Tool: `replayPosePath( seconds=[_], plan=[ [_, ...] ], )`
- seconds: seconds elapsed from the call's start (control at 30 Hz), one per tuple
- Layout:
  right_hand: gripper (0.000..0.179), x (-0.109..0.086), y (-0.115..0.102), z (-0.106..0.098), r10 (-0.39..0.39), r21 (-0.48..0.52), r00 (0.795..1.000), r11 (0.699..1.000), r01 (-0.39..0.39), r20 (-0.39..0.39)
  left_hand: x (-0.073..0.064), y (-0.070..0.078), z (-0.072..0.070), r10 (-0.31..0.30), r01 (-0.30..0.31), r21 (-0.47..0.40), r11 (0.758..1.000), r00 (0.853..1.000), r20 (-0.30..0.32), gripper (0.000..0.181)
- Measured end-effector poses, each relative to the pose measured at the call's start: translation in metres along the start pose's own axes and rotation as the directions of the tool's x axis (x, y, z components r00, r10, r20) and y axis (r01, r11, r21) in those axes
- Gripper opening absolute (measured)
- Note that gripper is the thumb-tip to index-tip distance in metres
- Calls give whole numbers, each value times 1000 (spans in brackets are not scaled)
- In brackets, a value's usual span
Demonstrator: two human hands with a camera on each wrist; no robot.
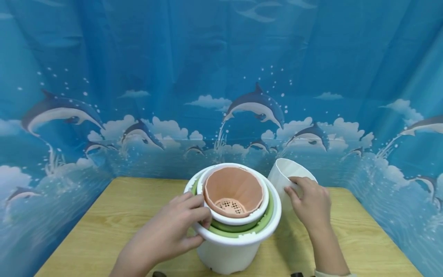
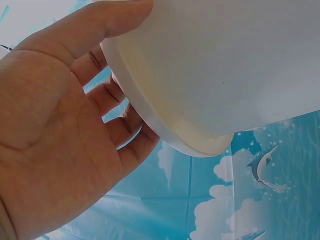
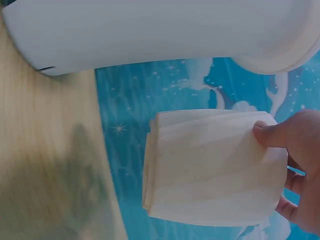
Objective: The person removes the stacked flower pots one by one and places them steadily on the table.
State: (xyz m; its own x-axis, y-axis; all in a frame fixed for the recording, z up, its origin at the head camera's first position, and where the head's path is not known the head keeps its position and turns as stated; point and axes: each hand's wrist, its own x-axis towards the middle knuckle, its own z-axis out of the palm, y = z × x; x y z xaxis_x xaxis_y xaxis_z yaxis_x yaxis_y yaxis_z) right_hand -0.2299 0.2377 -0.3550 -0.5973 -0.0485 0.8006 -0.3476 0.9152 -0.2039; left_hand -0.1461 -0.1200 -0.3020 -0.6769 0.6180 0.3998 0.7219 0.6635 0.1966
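Note:
A large white plant pot (image 1: 228, 256) stands upright, with a green pot (image 1: 268, 217), a smaller white pot (image 1: 265, 192) and a terracotta-coloured pot (image 1: 238, 184) nested inside it. My left hand (image 1: 166, 231) grips the large pot's rim at its left, thumb outside and fingers over the edge; the left wrist view shows the rim (image 2: 155, 112) between thumb and fingers. To the right of the stack, my right hand (image 1: 313, 200) pinches a separate small white pot (image 3: 215, 170) by its rim. This pot is tilted, its lower part partly hidden behind the hand and the stack.
Under the stack is a wooden table (image 1: 138, 200). A blue curtain (image 1: 194, 77) printed with dolphins and clouds hangs close behind the table and along both sides. Small dark objects (image 1: 297, 274) show at the bottom edge of the head view.

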Motion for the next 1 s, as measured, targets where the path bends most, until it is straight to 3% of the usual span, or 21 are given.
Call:
replayPosePath(
  seconds=[0.2,0.5,0.83,1.0],
  plan=[
    [26,-7,5,10,35,-41,992,999,-30,119,1,0,1,-14,14,1,1000,1000,17,30],
    [24,-11,12,22,78,-58,973,996,-67,219,0,0,0,-13,13,-8,1000,1000,14,30],
    [20,-12,13,23,88,-75,969,995,-73,233,1,0,-1,-22,22,-12,1000,1000,16,31],
    [17,-12,13,23,121,-78,953,992,-103,277,1,1,-1,-22,22,-9,1000,1000,18,30]
  ],
)
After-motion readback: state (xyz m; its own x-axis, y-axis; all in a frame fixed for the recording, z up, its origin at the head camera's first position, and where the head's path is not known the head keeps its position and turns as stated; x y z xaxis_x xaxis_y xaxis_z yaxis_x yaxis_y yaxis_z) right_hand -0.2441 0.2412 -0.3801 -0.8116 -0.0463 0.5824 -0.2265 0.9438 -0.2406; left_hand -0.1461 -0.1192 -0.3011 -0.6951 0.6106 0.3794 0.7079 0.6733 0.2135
